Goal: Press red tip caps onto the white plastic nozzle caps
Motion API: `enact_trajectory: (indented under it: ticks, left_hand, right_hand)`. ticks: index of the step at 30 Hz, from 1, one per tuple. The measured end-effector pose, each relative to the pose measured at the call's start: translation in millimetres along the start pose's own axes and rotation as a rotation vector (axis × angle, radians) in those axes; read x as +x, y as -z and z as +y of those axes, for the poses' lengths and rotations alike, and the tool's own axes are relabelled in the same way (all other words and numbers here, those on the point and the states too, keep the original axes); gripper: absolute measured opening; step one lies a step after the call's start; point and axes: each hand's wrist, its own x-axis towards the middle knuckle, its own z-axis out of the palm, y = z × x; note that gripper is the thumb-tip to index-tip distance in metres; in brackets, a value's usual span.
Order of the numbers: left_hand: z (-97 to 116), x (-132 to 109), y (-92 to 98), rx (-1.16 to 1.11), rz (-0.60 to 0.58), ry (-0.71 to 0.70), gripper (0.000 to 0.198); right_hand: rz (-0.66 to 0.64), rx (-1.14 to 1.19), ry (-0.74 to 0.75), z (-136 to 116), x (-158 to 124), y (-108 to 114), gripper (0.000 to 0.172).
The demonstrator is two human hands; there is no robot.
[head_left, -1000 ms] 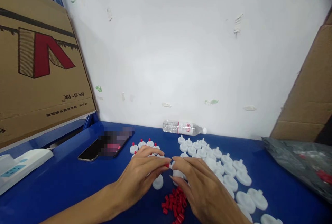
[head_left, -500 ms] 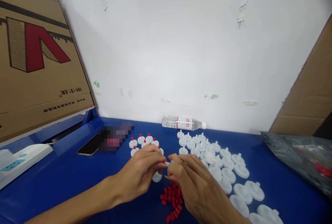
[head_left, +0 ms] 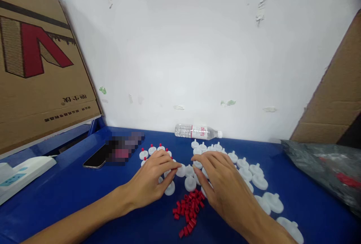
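My left hand [head_left: 153, 174] pinches a white round nozzle cap [head_left: 181, 170] between thumb and fingertips. A bit of red shows at its fingertips. Under and behind this hand stand several white nozzle caps with red tips, such as one red-tipped cap [head_left: 143, 154]. My right hand [head_left: 217, 176] is just to the right, thumb and index finger apart, above several plain white nozzle caps [head_left: 190, 183]; nothing is seen in its fingers. A pile of small red caps [head_left: 189, 210] lies on the blue table [head_left: 135, 221] between my forearms.
A clear water bottle [head_left: 199, 131] lies by the wall. To the left are a phone [head_left: 97, 156], a white power strip [head_left: 21, 178] and a printed cardboard box [head_left: 47, 55]. A grey plastic bag [head_left: 318, 168] lies at the right, before brown cardboard [head_left: 327, 104].
My hands have come apart. The right hand has let go of the nozzle cap and moved right over the plain ones; the left keeps the cap. The view has shifted slightly.
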Motion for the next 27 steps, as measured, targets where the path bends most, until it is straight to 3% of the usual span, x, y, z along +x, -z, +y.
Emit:
enact_trajectory:
  ticks: [11, 15, 18, 21, 22, 24, 27]
  left_hand:
    - [6, -1, 4.5, 0.018, -0.152, 0.080, 0.024]
    - [7, -1, 5.7, 0.031, -0.165, 0.076, 0.027]
    - [9, -1, 9.4, 0.054, -0.128, 0.049, 0.031]
    - [15, -1, 16.6, 0.079, -0.097, -0.002, 0.027]
    - [18, -1, 19.0, 0.086, -0.104, -0.020, 0.026]
    - [23, -2, 22.0, 0.098, -0.146, -0.046, 0.026]
    - [26, -1, 21.2, 0.117, -0.222, -0.072, 0.024]
  right_hand:
    - [-0.226, 0.036, 0.089, -11, -6, -7, 0.023]
    - [-0.249, 0.032, 0.088, -10, -8, -10, 0.024]
    - [-0.205, 0.038, 0.101, -9, -6, -6, 0.023]
    - [-0.062, 0.059, 0.083, -9, -3, 2, 0.011]
    - [-0.009, 0.062, 0.076, -8, -2, 5, 0.005]
    - [0.061, 0.054, 0.068, -8, -1, 8, 0.013]
    - [0.068, 0.029, 0.033, -9, -2, 8, 0.015]
